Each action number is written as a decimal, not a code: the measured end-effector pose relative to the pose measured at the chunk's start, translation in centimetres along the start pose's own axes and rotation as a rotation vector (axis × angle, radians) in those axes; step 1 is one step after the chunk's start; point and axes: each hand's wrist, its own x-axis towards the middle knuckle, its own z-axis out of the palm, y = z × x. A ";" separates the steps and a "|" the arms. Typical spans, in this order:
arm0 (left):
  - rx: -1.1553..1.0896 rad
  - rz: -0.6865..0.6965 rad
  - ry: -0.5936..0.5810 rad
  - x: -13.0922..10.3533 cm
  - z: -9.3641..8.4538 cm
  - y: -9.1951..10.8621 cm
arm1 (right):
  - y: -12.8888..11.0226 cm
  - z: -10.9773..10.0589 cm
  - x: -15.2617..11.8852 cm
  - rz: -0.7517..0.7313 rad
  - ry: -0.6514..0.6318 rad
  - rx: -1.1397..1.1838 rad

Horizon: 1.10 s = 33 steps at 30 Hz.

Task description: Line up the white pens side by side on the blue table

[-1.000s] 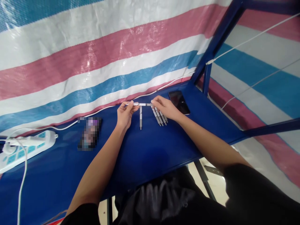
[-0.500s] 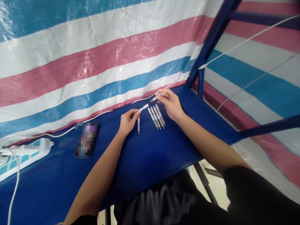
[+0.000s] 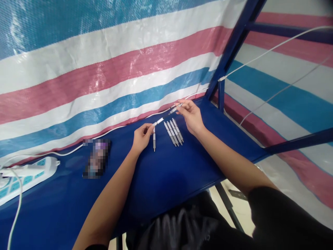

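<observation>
Hands: left hand and right hand fingers pinch opposite ends of slim white-grey pen, raised above blue desk, over row of matching pens. No legible writing.

- Bare forearms, left hand and right hand without rings or watch
- Black short sleeves at 5 and 7 o'clock
- Dark trousers at 6 o'clock

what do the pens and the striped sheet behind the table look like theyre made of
The pens look like plastic: smooth white-grey barrels with darker tips, though metal parts can't be ruled out. The striped sheet looks like woven plastic tarpaulin: a fine grid weave shows, with glossy glints and creases across its pink, white and blue bands.
</observation>
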 end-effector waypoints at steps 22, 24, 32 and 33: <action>-0.143 -0.134 -0.057 0.7 -1.4 0.3 | 0.0 0.8 -1.4 0.089 -0.286 0.119; -0.143 -0.144 -0.073 0.7 -1.4 0.4 | -0.1 0.8 -1.4 0.067 -0.301 0.120; -0.187 -0.129 -0.090 1.0 -1.8 0.0 | -0.7 0.6 -1.7 -0.005 -0.379 -0.116; -0.195 -0.130 -0.091 1.0 -1.9 0.0 | -0.8 0.6 -1.7 0.003 -0.385 -0.140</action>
